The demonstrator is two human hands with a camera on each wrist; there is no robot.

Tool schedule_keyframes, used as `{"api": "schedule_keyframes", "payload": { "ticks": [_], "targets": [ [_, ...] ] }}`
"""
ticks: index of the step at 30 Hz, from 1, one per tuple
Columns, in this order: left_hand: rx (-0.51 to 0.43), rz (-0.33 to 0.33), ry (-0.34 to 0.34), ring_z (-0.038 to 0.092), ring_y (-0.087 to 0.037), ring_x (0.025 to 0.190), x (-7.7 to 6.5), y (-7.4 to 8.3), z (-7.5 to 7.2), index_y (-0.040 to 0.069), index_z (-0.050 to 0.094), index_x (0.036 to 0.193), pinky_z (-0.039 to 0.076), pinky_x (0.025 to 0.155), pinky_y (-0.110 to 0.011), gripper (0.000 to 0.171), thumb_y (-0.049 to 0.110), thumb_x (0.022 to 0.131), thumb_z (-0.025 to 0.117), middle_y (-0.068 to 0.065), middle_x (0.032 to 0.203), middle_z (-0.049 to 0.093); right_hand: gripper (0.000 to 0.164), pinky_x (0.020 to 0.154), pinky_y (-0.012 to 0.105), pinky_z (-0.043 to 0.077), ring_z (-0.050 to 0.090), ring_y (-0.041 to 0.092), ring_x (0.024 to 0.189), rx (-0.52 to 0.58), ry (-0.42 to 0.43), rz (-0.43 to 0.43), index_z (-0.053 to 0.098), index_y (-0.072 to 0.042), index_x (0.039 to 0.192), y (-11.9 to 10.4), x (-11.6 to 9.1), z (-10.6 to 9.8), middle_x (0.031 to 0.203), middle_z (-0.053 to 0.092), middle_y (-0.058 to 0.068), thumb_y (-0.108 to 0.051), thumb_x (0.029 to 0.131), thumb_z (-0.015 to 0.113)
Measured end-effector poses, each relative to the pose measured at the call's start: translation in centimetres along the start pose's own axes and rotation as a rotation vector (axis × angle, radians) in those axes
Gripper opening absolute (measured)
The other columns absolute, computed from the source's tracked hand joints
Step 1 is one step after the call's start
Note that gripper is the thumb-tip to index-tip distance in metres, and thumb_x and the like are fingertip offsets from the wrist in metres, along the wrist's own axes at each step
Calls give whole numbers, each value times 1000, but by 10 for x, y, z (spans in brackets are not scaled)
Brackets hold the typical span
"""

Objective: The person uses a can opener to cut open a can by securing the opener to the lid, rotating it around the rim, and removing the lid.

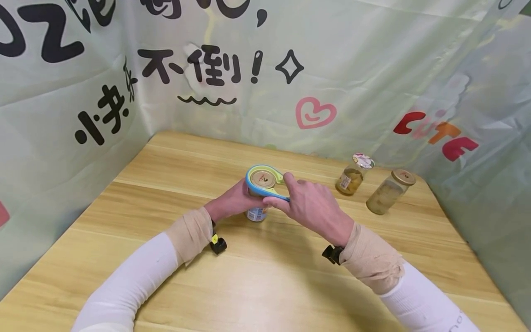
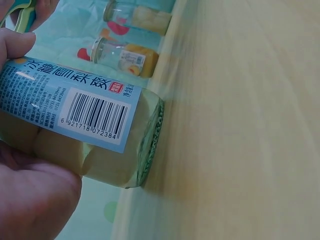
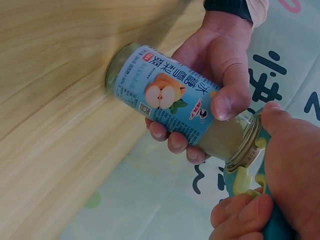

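My left hand [image 1: 234, 202] grips a glass jar [image 3: 160, 95] by its side, with fingers and thumb wrapped round it. The jar carries a blue label with pear pictures and a barcode, and pale pieces show inside. It stands about upright, its base at the tabletop. Around its gold lid [image 1: 263, 179] sits a blue and green jar opener [image 1: 277, 195]. My right hand [image 1: 313, 205] holds the opener's handles, thumb on one side and fingers curled on the other. Part of the handles is hidden in that hand.
Two more glass jars stand at the back right of the wooden table [image 1: 265, 286]: one with yellow fruit [image 1: 350, 180] and a patterned lid, one with pale contents [image 1: 386, 196] and a gold lid. Printed cloth walls [image 1: 232, 120] enclose the table's back and sides.
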State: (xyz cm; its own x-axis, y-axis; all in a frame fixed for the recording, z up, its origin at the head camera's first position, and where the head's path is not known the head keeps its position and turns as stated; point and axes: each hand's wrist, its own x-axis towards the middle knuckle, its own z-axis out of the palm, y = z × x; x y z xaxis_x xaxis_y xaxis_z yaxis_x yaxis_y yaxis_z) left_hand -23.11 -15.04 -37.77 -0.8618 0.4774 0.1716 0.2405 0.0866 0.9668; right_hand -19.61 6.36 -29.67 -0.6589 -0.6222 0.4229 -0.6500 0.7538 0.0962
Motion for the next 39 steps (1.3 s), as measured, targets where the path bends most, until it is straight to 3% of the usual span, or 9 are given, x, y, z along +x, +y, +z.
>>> {"api": "schedule_keyframes", "payload": {
  "ticks": [20,28,35,39],
  "targets": [
    [-21,24,-50,49,-23,122,-2,-1,-6,22,36,140,40,101,-46,69,21,83,75,-16,138,46,57,32,25,28,34,12,36,24,-21,-58,45,-12,89,3,6,1,49,31,-5,-66,82,59],
    [-24,26,-85,52,-23,118,-2,-1,-9,21,38,139,43,98,-45,70,19,80,76,-6,130,52,56,32,25,28,33,11,35,12,2,-96,43,-11,88,5,6,-1,49,31,-6,-64,81,62],
    [-50,45,-116,53,-26,114,-1,-1,-10,18,39,138,44,97,-44,66,11,82,74,-8,128,53,62,33,24,28,33,9,36,3,-8,-134,44,-11,89,11,7,1,50,33,-6,-73,84,46],
    [-32,57,-123,53,-25,113,-3,2,-9,17,38,138,43,98,-45,66,6,82,72,-8,127,54,62,35,24,29,35,9,37,28,-21,-163,44,-12,90,17,9,3,52,36,-7,-74,84,45]
  ]
}}
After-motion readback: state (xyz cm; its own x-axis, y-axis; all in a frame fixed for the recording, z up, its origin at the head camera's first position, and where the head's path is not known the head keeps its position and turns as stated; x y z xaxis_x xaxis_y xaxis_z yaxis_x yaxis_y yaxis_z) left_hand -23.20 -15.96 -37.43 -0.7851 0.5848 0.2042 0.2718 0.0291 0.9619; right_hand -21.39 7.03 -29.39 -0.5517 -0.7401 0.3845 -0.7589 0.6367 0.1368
